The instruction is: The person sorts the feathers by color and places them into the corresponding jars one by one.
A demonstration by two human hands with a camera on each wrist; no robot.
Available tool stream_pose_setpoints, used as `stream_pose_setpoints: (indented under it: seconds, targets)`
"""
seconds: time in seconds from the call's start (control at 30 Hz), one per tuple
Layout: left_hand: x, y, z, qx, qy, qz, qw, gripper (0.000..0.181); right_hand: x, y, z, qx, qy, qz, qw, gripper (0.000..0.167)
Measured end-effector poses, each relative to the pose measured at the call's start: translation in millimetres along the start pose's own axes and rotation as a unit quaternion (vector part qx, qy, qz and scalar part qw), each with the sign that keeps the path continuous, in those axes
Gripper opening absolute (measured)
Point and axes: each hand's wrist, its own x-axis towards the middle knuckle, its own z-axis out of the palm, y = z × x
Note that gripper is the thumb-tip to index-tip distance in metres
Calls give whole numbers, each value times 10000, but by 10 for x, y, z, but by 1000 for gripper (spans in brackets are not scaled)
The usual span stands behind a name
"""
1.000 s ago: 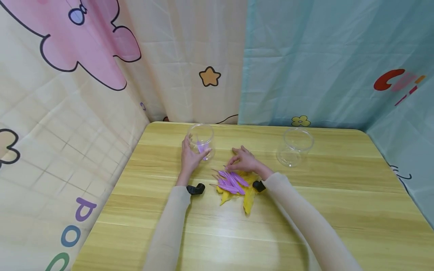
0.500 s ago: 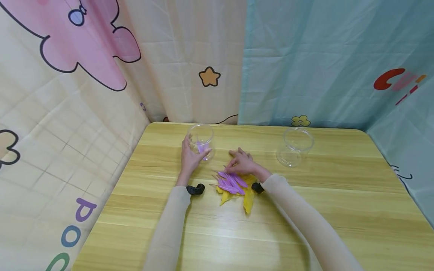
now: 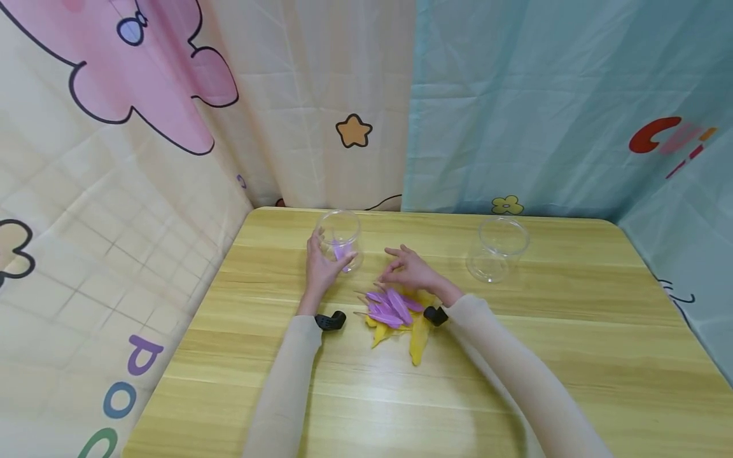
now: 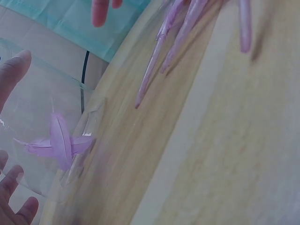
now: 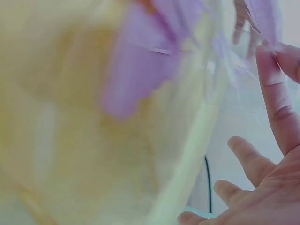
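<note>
My left hand (image 3: 322, 266) holds a clear cup (image 3: 350, 234) at the table's back left, thumb on the near side and fingers behind. Inside the cup lie a few purple feathers (image 4: 60, 140), crossed over each other in the left wrist view. At the middle of the table, my right hand (image 3: 413, 272) pinches a purple feather (image 5: 266, 21) by its quill between thumb and index finger, the other fingers spread. That feather is just over a pile of purple feathers (image 3: 385, 317). Beneath the pile are yellow feathers (image 3: 419, 343), partly hidden by the right hand and wrist.
A second clear cup (image 3: 488, 270) stands at the back right of the wooden table (image 3: 366, 394). Printed curtains (image 3: 309, 95) hang close behind and beside the table. Black wrist cameras (image 3: 331, 320) sit on both wrists.
The right hand has lifted slightly from the pile with one purple feather between its fingers, and that feather has tilted steeper. The left hand and its cup have stayed in place.
</note>
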Motion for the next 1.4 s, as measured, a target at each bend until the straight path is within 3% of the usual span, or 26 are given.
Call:
stream_pose_setpoints:
  seconds: [0.33,0.57,0.73,0.93,1.03,1.13,1.17,1.23,1.4]
  targets:
    - [-7,-24,-7,28,-25,11,10000,105,96,-209,-186,624,708,470,9944,20]
    - [-11,-32,-46,6,61,10,10000,105,297,-430,-232,1230,1790,552,9746,29]
    - [-7,-39,-53,65,1,26,10000,107,437,-597,-227,1807,2817,530,9408,32]
    - [-12,-58,-29,-14,51,67,10000,106,567,-719,-135,2797,3893,386,8768,38]
    - [-4,-52,-7,-23,25,62,10000,105,609,-736,-82,3041,4385,258,8453,38]
    - [-1,-31,6,-31,27,36,10000,104,654,-727,-29,3072,4722,140,8261,37]
    - [-2,-23,7,-39,20,23,10000,104,666,-718,-12,3010,4754,146,8266,37]
    - [-4,-11,7,-45,12,13,10000,104,684,-692,20,2753,4678,168,8397,35]
    - [3,-2,-10,-25,-11,45,10000,105,670,-601,69,1739,3939,381,9017,31]
